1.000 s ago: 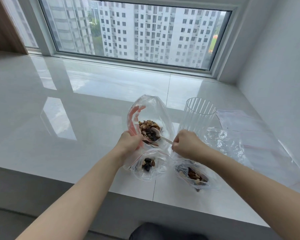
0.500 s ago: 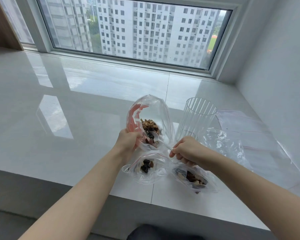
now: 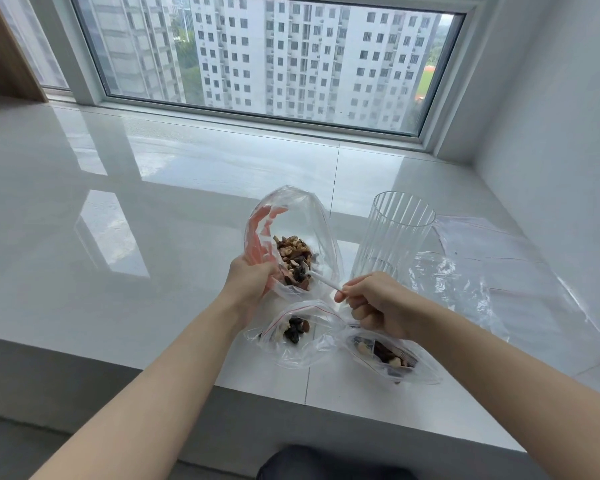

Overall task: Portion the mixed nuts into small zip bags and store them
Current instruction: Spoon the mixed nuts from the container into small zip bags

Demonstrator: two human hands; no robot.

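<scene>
A large clear bag (image 3: 309, 220) of mixed nuts (image 3: 293, 252) stands open on the white sill. My left hand (image 3: 248, 278) grips its left side, with fingers showing through the plastic. My right hand (image 3: 374, 304) pinches the handle of a white plastic spoon (image 3: 321, 278), whose bowl is down among the nuts. In front lie two small zip bags, each with a few nuts: one in the middle (image 3: 298, 334) with its mouth open, one to the right (image 3: 388, 356) partly under my right wrist.
A tall ribbed clear cup (image 3: 392, 233) stands just right of the big bag. Crumpled plastic (image 3: 447, 282) and flat unused zip bags (image 3: 499, 244) lie further right by the wall. The sill's front edge (image 3: 222, 386) runs just below the small bags.
My right hand has shifted and the spoon's bowl has gone lower into the nuts in the big bag. My left hand keeps its hold on the bag.
</scene>
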